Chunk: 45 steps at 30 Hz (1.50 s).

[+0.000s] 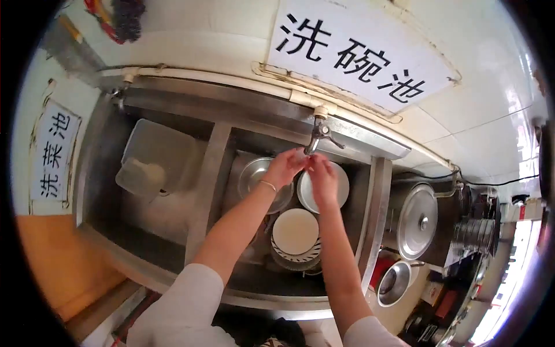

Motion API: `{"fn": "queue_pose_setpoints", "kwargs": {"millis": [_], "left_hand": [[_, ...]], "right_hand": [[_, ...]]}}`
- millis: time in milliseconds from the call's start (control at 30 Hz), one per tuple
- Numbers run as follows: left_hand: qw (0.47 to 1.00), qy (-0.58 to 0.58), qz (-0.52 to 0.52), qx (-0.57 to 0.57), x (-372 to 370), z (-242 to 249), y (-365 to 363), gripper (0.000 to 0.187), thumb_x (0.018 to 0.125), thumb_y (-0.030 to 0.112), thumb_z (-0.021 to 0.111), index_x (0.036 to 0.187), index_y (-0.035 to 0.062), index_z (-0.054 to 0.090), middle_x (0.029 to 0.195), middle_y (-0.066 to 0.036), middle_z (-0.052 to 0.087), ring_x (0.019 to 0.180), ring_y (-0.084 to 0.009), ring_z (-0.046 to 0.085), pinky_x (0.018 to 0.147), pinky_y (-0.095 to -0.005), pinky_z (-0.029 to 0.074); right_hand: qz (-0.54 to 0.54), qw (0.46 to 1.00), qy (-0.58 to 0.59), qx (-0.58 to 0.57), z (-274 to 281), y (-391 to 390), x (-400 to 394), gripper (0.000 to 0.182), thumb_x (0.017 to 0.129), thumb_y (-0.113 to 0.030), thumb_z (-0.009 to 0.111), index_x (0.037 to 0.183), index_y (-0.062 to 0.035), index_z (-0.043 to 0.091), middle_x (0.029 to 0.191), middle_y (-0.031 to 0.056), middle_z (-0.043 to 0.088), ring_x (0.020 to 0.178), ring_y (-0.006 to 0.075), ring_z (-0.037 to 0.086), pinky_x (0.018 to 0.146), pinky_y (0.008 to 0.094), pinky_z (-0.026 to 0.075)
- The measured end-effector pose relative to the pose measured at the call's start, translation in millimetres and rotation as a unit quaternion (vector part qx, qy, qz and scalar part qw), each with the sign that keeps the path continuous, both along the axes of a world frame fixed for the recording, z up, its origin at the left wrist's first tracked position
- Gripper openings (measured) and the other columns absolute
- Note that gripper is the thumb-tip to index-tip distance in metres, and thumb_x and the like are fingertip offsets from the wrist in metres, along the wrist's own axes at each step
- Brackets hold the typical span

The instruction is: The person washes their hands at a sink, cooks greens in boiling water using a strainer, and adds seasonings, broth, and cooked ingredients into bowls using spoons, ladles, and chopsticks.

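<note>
Both of my hands are raised together just under the tap (319,136) over the right-hand sink basin. My left hand (287,168), with a bracelet at its wrist, has its fingers bent toward the spout. Close against it, my right hand (322,173) is curled in the same way. Whatever lies between the fingertips is too small to make out. Below them in the basin are a round metal basin (250,180), a white plate (341,184) partly behind my right hand, and a white bowl (295,231) on top of a patterned dish (289,257).
In the left basin stands a translucent plastic tub (165,139). A steel divider (202,196) separates the two basins. Right of the sink are a lidded pot (417,221) and a metal pan (394,283). A pipe (219,79) runs along the wall below a printed sign (361,52).
</note>
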<state>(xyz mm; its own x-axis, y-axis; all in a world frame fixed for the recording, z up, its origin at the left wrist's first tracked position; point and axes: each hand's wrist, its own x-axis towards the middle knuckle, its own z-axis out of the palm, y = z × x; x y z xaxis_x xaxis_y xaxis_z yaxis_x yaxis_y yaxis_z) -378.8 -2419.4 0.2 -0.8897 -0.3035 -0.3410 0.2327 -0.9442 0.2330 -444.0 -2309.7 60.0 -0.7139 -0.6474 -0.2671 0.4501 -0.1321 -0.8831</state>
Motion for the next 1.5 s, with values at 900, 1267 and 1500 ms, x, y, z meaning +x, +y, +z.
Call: {"fn": "queue_pose_setpoints", "kwargs": {"millis": [900, 1267, 1500], "left_hand": [[0.776, -0.256, 0.072, -0.572, -11, 9, 6, 0.031, 0.085, 0.032, 0.052, 0.074, 0.0045, 0.060, 0.062, 0.003, 0.051, 0.059, -0.0112, 0.047, 0.057, -0.0244, 0.041], [0.981, -0.133, 0.091, -0.112, 16, 14, 3, 0.014, 0.083, 0.014, 0.057, 0.095, 0.0062, 0.058, 0.086, 0.001, 0.059, 0.074, -0.0075, 0.054, 0.054, -0.0201, 0.041], [0.788, -0.281, -0.028, -0.547, -19, -8, 10, 0.018, 0.080, 0.022, 0.057, 0.068, 0.0084, 0.061, 0.058, -0.001, 0.054, 0.052, -0.0109, 0.049, 0.050, -0.0264, 0.041]], "right_hand": [[-0.187, 0.927, 0.271, 0.181, -29, -46, 66, 0.026, 0.088, -0.023, 0.049, 0.089, 0.0015, 0.057, 0.081, 0.0079, 0.056, 0.078, 0.0158, 0.051, 0.072, 0.0277, 0.042], [-0.109, 0.989, 0.054, 0.084, -37, -47, 11, 0.036, 0.088, -0.028, 0.049, 0.059, -0.0061, 0.047, 0.055, -0.0011, 0.044, 0.046, 0.0076, 0.037, 0.040, 0.0249, 0.029], [-0.206, 0.842, 0.466, 0.181, 72, -9, 20, 0.035, 0.075, 0.008, 0.046, 0.108, -0.0029, 0.050, 0.099, 0.0108, 0.056, 0.096, 0.0218, 0.052, 0.084, 0.0336, 0.041]]}}
